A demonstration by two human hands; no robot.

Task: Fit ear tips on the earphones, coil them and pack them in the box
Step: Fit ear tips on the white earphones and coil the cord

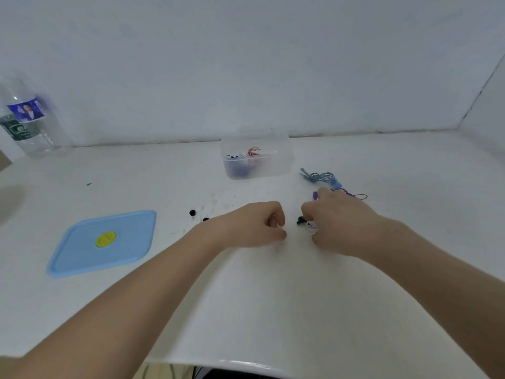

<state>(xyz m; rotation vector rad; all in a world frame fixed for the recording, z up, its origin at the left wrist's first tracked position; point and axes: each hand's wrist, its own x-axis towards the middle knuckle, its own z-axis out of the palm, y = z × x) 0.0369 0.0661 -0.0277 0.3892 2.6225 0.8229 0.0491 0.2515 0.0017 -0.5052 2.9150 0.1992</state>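
My right hand (337, 222) curls over a white earphone whose black earbud (301, 220) sticks out to its left on the table. My left hand (259, 224) lies just left of it with curled fingers; what it pinches is too small to tell. Two loose black ear tips (192, 213) lie left of my left hand. A clear plastic box (257, 155) at the back holds coiled earphones, red and dark ones among them. A coiled blue earphone (322, 177) and a purple one (355, 195) lie behind my right hand.
A blue lid (82, 258) with a yellow centre lies flat at the left. A clear water bottle (30, 121) stands at the far left against the wall. The white table's front edge runs along the bottom.
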